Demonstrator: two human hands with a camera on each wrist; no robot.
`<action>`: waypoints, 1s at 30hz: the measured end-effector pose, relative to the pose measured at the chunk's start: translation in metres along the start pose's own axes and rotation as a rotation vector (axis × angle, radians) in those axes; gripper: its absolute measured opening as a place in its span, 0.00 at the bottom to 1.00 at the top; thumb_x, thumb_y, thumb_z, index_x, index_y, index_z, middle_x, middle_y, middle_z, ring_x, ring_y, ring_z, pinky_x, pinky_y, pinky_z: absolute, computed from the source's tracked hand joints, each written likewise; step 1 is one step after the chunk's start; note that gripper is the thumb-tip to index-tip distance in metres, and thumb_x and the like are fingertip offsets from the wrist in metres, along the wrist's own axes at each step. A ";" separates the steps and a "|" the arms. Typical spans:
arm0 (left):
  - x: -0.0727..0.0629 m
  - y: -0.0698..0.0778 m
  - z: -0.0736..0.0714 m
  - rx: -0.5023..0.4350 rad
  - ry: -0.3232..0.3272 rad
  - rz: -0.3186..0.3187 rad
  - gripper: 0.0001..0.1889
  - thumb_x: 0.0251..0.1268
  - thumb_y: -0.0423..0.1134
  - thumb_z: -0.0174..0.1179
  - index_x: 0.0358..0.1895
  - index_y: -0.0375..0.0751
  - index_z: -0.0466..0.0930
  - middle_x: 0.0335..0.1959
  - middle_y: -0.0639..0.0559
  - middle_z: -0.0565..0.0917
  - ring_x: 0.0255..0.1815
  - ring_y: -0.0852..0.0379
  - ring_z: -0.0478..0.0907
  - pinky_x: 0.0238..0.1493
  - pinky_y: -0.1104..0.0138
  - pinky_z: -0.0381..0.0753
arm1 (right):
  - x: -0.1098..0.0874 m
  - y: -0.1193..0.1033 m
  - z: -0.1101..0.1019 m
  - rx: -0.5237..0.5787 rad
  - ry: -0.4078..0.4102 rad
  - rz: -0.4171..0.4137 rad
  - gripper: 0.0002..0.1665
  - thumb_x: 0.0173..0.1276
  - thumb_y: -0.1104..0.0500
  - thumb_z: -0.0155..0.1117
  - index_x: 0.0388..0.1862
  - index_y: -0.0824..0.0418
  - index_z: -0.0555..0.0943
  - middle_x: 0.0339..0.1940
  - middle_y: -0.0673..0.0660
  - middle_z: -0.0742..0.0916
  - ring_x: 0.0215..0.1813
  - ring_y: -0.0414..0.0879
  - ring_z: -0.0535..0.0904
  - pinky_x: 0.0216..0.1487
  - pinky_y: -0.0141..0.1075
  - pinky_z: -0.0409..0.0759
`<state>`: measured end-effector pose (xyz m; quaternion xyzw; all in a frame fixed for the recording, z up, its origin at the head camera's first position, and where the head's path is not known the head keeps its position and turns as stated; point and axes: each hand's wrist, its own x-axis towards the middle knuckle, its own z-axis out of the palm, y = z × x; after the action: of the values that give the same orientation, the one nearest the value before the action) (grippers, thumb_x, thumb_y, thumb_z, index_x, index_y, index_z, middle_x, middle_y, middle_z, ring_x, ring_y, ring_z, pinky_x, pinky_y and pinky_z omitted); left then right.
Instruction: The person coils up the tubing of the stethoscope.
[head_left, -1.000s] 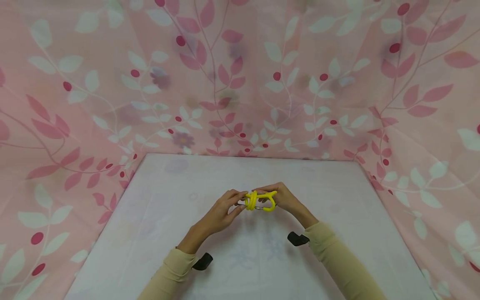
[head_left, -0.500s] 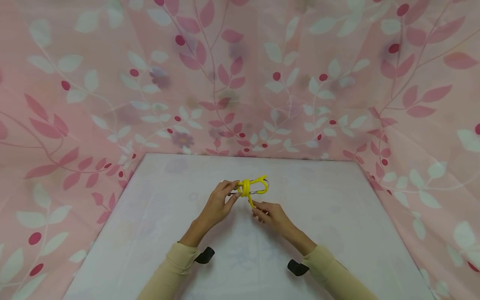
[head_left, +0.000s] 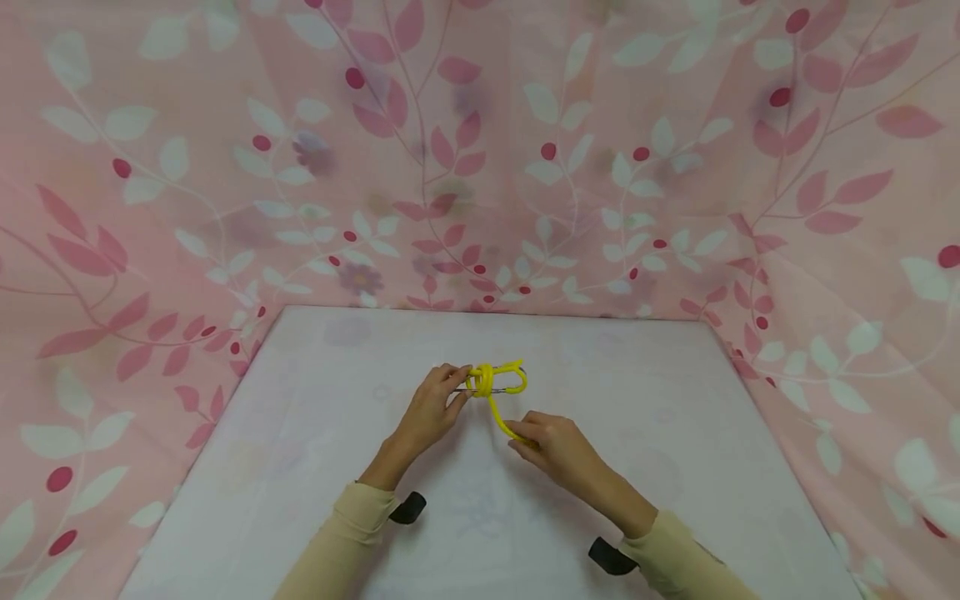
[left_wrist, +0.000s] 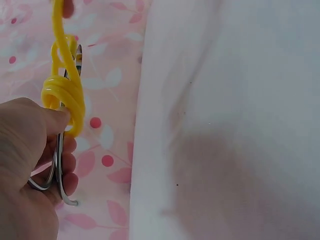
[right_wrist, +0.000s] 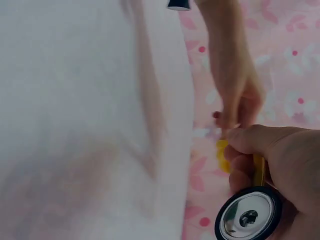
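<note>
Yellow cord (head_left: 486, 381) wraps a metal clip (left_wrist: 59, 165), whose bent steel ends show clearly only from the left wrist, above a white table (head_left: 315, 442) before pink leafy cloth (head_left: 487, 175). The clip lies crosswise, its yellow-looped end rightward; the left hand (head_left: 429, 410) pinches it, the right hand's (head_left: 561, 446) curled fingers grip the cord's tail.

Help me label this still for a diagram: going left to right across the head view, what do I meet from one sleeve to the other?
Left sleeve → left hand → yellow cord coils → right hand → right sleeve.
</note>
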<state>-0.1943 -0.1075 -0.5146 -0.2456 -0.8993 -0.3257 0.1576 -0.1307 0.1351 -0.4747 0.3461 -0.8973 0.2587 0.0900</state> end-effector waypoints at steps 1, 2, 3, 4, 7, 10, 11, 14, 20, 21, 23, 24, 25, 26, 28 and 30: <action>-0.001 -0.001 0.000 0.016 -0.009 0.006 0.22 0.64 0.36 0.65 0.61 0.39 0.79 0.47 0.51 0.81 0.48 0.56 0.76 0.45 0.64 0.81 | 0.001 -0.002 -0.004 -0.049 0.018 -0.025 0.17 0.58 0.60 0.75 0.48 0.57 0.88 0.32 0.47 0.86 0.28 0.33 0.76 0.30 0.23 0.76; -0.002 -0.001 0.001 0.030 -0.019 0.014 0.22 0.64 0.36 0.65 0.61 0.39 0.79 0.47 0.51 0.81 0.47 0.56 0.75 0.47 0.63 0.81 | 0.003 -0.004 -0.009 -0.095 0.037 -0.047 0.16 0.58 0.59 0.75 0.46 0.56 0.88 0.31 0.47 0.86 0.28 0.34 0.76 0.29 0.23 0.76; -0.003 -0.002 0.001 0.035 -0.028 0.024 0.22 0.64 0.36 0.65 0.61 0.38 0.79 0.47 0.51 0.81 0.46 0.56 0.75 0.48 0.62 0.80 | 0.005 -0.005 -0.013 -0.136 0.058 -0.063 0.15 0.58 0.58 0.76 0.45 0.54 0.89 0.31 0.46 0.86 0.27 0.34 0.77 0.28 0.23 0.76; -0.004 -0.002 0.001 0.039 -0.041 0.032 0.22 0.64 0.36 0.65 0.61 0.38 0.78 0.47 0.51 0.81 0.46 0.57 0.75 0.52 0.60 0.80 | 0.007 -0.005 -0.017 -0.160 0.082 -0.081 0.14 0.57 0.58 0.76 0.44 0.54 0.89 0.31 0.47 0.87 0.27 0.35 0.77 0.28 0.24 0.76; -0.007 -0.001 0.001 0.038 -0.073 0.046 0.22 0.65 0.37 0.65 0.62 0.39 0.78 0.47 0.52 0.81 0.46 0.58 0.77 0.65 0.54 0.75 | 0.014 -0.005 -0.028 -0.202 0.122 -0.102 0.12 0.56 0.55 0.77 0.41 0.52 0.89 0.31 0.47 0.88 0.26 0.36 0.78 0.28 0.26 0.77; -0.009 0.002 0.000 0.025 -0.097 0.046 0.23 0.66 0.39 0.64 0.63 0.40 0.77 0.48 0.53 0.81 0.48 0.59 0.79 0.70 0.49 0.68 | 0.022 -0.004 -0.038 -0.202 0.144 -0.099 0.12 0.55 0.54 0.78 0.38 0.53 0.89 0.31 0.47 0.88 0.26 0.36 0.78 0.28 0.26 0.78; -0.009 0.003 -0.001 0.023 -0.102 0.045 0.23 0.66 0.39 0.64 0.63 0.40 0.77 0.48 0.53 0.80 0.48 0.59 0.79 0.71 0.49 0.67 | 0.024 -0.003 -0.040 -0.196 0.149 -0.092 0.11 0.55 0.54 0.78 0.37 0.53 0.89 0.30 0.46 0.88 0.26 0.36 0.78 0.28 0.26 0.78; -0.010 0.008 -0.003 0.009 -0.109 0.055 0.23 0.66 0.39 0.64 0.63 0.41 0.77 0.49 0.53 0.80 0.49 0.59 0.80 0.71 0.49 0.66 | 0.032 0.000 -0.047 -0.160 0.171 -0.064 0.12 0.54 0.53 0.78 0.36 0.54 0.88 0.29 0.46 0.87 0.25 0.35 0.77 0.28 0.26 0.78; -0.010 0.017 -0.009 0.006 -0.116 0.110 0.23 0.67 0.40 0.63 0.64 0.43 0.77 0.49 0.54 0.81 0.47 0.61 0.78 0.69 0.56 0.71 | 0.049 0.013 -0.056 -0.073 0.205 -0.015 0.13 0.53 0.54 0.78 0.37 0.55 0.88 0.29 0.48 0.87 0.25 0.36 0.75 0.27 0.27 0.77; -0.010 0.018 -0.010 0.005 -0.114 0.120 0.23 0.67 0.40 0.63 0.64 0.44 0.77 0.49 0.54 0.81 0.47 0.62 0.78 0.67 0.59 0.74 | 0.051 0.016 -0.057 -0.063 0.205 -0.008 0.13 0.53 0.54 0.78 0.37 0.55 0.88 0.29 0.48 0.87 0.25 0.36 0.75 0.27 0.27 0.77; -0.009 0.021 -0.012 -0.007 -0.105 0.142 0.23 0.66 0.39 0.64 0.64 0.44 0.77 0.48 0.55 0.81 0.46 0.62 0.77 0.60 0.64 0.79 | 0.054 0.024 -0.058 -0.044 0.196 0.011 0.13 0.54 0.55 0.78 0.38 0.55 0.89 0.29 0.48 0.88 0.24 0.36 0.74 0.27 0.27 0.75; -0.009 0.022 -0.013 -0.012 -0.101 0.151 0.23 0.66 0.39 0.64 0.64 0.44 0.77 0.48 0.55 0.81 0.46 0.63 0.76 0.56 0.67 0.80 | 0.055 0.028 -0.058 -0.029 0.191 0.019 0.13 0.54 0.55 0.78 0.39 0.55 0.89 0.29 0.48 0.88 0.24 0.36 0.73 0.27 0.27 0.75; -0.009 0.023 -0.013 -0.024 -0.097 0.160 0.23 0.66 0.39 0.64 0.63 0.43 0.77 0.48 0.55 0.81 0.46 0.63 0.75 0.53 0.68 0.81 | 0.056 0.032 -0.058 -0.012 0.182 0.033 0.13 0.54 0.55 0.78 0.39 0.54 0.89 0.29 0.47 0.88 0.24 0.36 0.73 0.27 0.27 0.76; -0.009 0.024 -0.014 -0.034 -0.095 0.166 0.23 0.66 0.39 0.64 0.63 0.42 0.77 0.48 0.55 0.81 0.46 0.63 0.75 0.52 0.68 0.81 | 0.057 0.036 -0.058 0.009 0.169 0.046 0.12 0.55 0.55 0.77 0.39 0.54 0.89 0.30 0.47 0.88 0.24 0.36 0.74 0.27 0.27 0.76; -0.009 0.026 -0.016 -0.051 -0.090 0.180 0.23 0.65 0.38 0.65 0.63 0.41 0.77 0.48 0.55 0.81 0.47 0.62 0.76 0.57 0.64 0.80 | 0.059 0.043 -0.057 0.057 0.141 0.071 0.12 0.56 0.54 0.76 0.40 0.54 0.90 0.30 0.47 0.88 0.24 0.37 0.73 0.27 0.28 0.76; -0.009 0.027 -0.016 -0.074 -0.084 0.191 0.23 0.65 0.38 0.65 0.63 0.41 0.77 0.48 0.54 0.81 0.48 0.59 0.78 0.63 0.59 0.77 | 0.060 0.053 -0.054 0.120 0.111 0.090 0.12 0.58 0.53 0.75 0.41 0.54 0.90 0.31 0.47 0.88 0.25 0.38 0.73 0.27 0.28 0.76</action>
<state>-0.1703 -0.1030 -0.4926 -0.3493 -0.8649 -0.3317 0.1410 -0.2114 0.1621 -0.4296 0.2954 -0.8886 0.3343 0.1069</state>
